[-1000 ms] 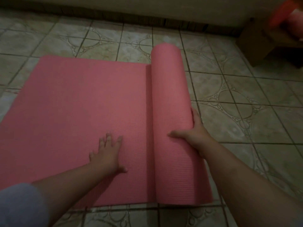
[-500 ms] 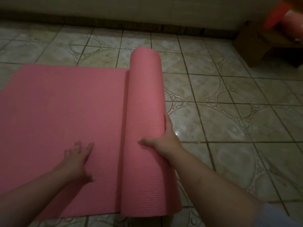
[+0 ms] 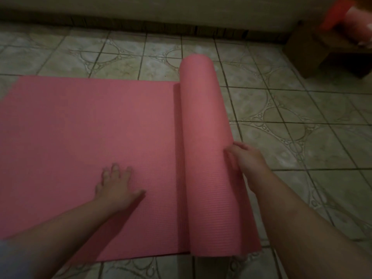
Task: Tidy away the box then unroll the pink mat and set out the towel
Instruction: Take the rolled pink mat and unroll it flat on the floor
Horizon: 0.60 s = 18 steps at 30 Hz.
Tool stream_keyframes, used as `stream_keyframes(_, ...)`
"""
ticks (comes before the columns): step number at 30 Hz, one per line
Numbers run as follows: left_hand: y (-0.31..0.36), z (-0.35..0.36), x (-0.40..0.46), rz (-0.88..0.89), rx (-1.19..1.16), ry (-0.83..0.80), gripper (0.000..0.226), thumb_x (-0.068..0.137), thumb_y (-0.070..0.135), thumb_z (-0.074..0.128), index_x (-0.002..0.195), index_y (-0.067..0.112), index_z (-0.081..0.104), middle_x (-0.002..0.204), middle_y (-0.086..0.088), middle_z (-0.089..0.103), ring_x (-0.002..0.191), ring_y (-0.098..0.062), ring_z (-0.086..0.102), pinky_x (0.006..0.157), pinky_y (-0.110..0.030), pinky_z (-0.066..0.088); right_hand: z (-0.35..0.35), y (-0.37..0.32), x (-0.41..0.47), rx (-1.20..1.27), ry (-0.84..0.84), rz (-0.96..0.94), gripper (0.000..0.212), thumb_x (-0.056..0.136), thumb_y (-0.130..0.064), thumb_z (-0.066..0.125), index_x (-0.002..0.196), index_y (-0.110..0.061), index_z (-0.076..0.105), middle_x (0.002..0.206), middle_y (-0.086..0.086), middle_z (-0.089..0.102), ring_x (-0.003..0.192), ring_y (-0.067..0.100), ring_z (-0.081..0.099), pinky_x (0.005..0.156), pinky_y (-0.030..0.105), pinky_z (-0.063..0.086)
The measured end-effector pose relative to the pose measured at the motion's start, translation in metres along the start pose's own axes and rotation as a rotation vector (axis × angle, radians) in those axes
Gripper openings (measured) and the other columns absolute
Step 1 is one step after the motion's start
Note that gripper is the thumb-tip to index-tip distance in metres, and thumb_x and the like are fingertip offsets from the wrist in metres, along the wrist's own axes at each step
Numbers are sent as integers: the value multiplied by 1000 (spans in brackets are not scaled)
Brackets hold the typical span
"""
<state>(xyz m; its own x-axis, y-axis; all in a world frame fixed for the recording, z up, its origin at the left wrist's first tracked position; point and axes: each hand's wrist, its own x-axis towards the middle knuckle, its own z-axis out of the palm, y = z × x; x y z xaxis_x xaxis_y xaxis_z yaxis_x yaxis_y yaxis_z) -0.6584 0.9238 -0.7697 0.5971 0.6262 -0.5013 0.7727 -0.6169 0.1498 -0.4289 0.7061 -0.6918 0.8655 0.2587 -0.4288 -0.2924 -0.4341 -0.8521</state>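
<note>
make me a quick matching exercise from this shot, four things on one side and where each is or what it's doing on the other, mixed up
Things:
1. left hand
2. right hand
3. rolled part of the pink mat
4. brown box

States:
a. on the tiled floor, far right
b. pressed flat on the unrolled mat
c. still wound up, right of the flat part
d. against the roll's right side

Pairs: 1-b, 2-d, 3-c, 4-a

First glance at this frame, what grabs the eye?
The pink mat dominates: its flat part covers the left and centre of the tiled floor, with the part not yet unrolled standing as a thick roll just right of centre. The left hand lies flat, fingers spread, on the unrolled part, while the right hand presses against the roll's right side. A brown box sits dim in the far right corner.
</note>
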Motion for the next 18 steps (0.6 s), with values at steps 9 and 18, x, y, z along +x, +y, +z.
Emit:
stream_keyframes(9,26,7,0,108,91,-162,120,64,77,58,145,35,-20,152,-13,-33,143,-36,-19,112,-61,11,-8,13,-4,-182,-115,11,123,36,-59,87,140,-21,34,121,-1,58,101,15,60,94,36,49)
stream_keyframes(18,35,0,1,56,108,-226,133,60,67,72,141,34,-29,147,-12,-43,142,-37,-22,110,-65,14,-15,22,7,-100,-93,11,104,41,-43,92,131,-19,48,114,1,65,97,18,66,90,41,53)
